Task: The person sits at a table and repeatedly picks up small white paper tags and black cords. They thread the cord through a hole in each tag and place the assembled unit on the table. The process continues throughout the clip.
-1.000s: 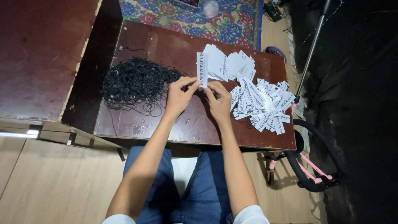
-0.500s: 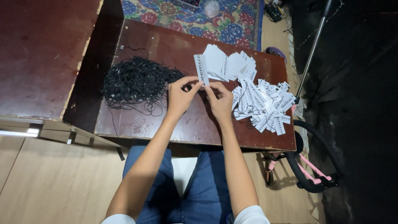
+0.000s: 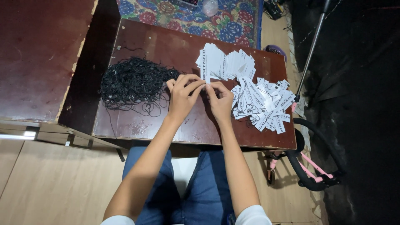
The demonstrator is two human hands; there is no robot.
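Fingertips of the left hand (image 3: 182, 96) and right hand (image 3: 219, 101) pinch one white paper tag (image 3: 203, 71) between them, above the brown table (image 3: 166, 46). Since half a second ago it has turned upright, long axis pointing away from the person, between the black string pile (image 3: 133, 81) and loose tags (image 3: 262, 104)

Low table (image 3: 137, 46) in front of the seated person, heap of cords (image 3: 133, 81) on its left part, pile of paper tags (image 3: 262, 102) on its right, fanned stack of tags (image 3: 227, 62) behind that pile, both hands between cords and tags, rug (image 3: 187, 12) beyond the table, larger table (image 3: 37, 50) to the left
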